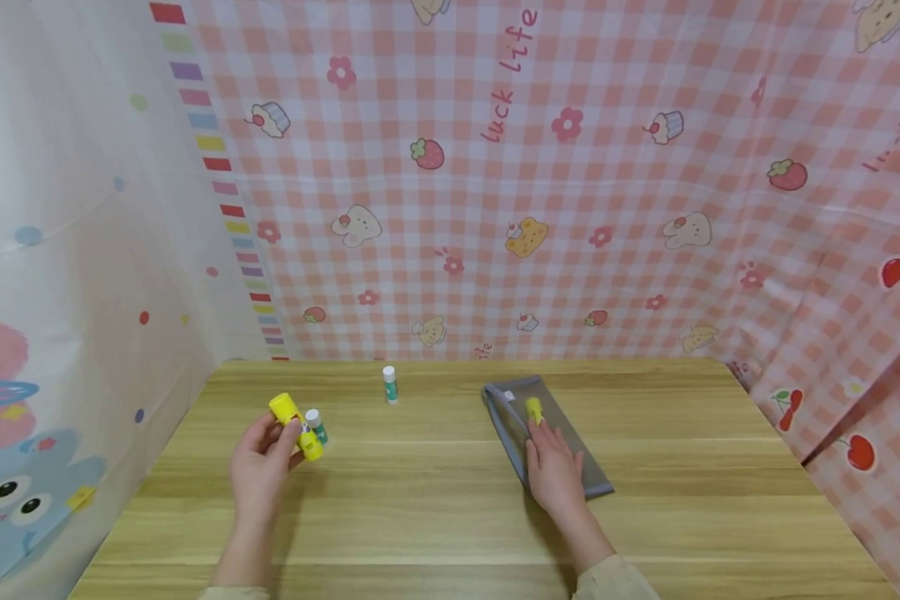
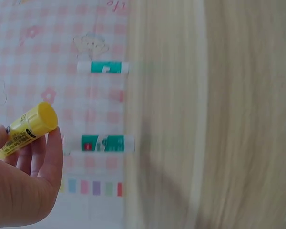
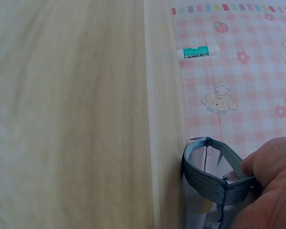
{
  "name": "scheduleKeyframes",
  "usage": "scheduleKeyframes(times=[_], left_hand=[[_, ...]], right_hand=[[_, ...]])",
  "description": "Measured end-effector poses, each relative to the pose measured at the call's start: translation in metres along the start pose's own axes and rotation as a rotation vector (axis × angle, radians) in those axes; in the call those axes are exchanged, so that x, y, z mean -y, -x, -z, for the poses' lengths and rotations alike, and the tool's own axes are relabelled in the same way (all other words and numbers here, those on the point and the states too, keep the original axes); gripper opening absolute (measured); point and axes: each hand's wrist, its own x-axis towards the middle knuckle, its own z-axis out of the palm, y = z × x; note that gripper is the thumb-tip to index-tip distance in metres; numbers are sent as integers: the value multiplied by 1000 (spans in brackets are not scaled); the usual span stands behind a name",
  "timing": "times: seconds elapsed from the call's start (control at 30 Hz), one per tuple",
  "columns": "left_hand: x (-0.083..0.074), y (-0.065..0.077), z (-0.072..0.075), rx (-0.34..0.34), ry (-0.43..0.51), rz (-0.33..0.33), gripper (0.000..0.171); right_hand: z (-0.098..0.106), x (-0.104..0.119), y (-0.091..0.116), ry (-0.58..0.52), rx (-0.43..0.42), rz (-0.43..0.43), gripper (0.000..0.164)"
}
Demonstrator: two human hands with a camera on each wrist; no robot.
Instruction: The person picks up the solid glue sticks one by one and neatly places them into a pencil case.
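Observation:
My left hand (image 1: 258, 462) grips a yellow glue stick (image 1: 297, 427), tilted above the table at the left. Close behind it, a white-and-green glue stick (image 1: 317, 426) stands upright on the table. A second white-and-green glue stick (image 1: 391, 385) stands farther back, towards the middle. My right hand (image 1: 555, 471) holds the rim of a grey mesh pouch (image 1: 570, 442); its mouth gapes in the right wrist view, where fingers (image 3: 271, 164) pinch the edge. Inside the pouch, partly hidden by the fingers, is another yellow glue stick (image 1: 534, 409).
The wooden table (image 1: 420, 517) ends at a pink checked curtain (image 1: 450, 208) along the back. A white curtain (image 1: 157, 292) with dots hangs on the left, and more checked cloth (image 1: 862, 333) hangs on the right.

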Motion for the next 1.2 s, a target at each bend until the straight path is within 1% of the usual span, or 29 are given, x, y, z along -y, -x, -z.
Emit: scheduleKeyframes(times=[0.1,0.17,0.33,0.57,0.87,1.13,1.2], left_hand=[[4,4,-9,33,15,7,41],[6,6,-14,55,18,7,42],[10,11,-27,90,8,14,39],[13,19,-49,134,19,23,36],[17,24,-72,171,16,38,34],[17,34,-97,190,32,70,33],[17,38,-104,208,23,74,32]], right_hand=[[0,0,-1,5,5,1,38],[0,0,-2,4,24,-12,38],[2,2,-4,42,56,-31,38],[0,0,-4,40,52,-30,38],[1,1,-4,35,44,-27,38],[0,0,-5,35,42,-27,38],[0,0,-5,36,43,-29,38]])
